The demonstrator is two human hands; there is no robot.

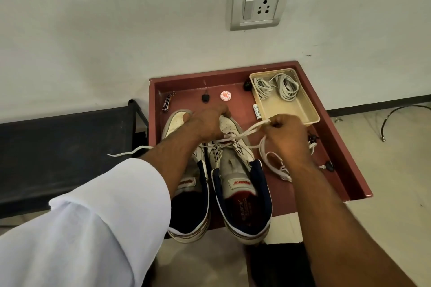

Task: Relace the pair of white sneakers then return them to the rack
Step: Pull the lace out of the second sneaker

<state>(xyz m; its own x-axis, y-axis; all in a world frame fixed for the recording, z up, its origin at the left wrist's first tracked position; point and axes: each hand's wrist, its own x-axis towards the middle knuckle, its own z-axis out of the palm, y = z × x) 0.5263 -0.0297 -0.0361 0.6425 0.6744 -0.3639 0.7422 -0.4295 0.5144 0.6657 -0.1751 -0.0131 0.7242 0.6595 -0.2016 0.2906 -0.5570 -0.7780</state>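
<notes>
Two white sneakers with navy collars stand side by side on a red-brown tabletop (335, 147), toes toward the wall. My left hand (207, 121) grips the toe of the right sneaker (235, 170). The left sneaker (186, 196) is partly hidden under my left forearm. My right hand (285, 133) pinches one end of a white lace (247, 131) that runs through the right sneaker's lowest eyelets and pulls it out to the right. The lace's other end (126, 152) trails off to the left over the table edge. More loose lace lies looped under my right wrist.
A beige tray (303, 109) at the back right holds two coiled laces (275, 86). Small items lie along the back: a round red-and-white disc (225, 96), a black key fob (205, 98), a clip (166, 102), a small white tube (257, 111). A black rack (58, 147) stands at left.
</notes>
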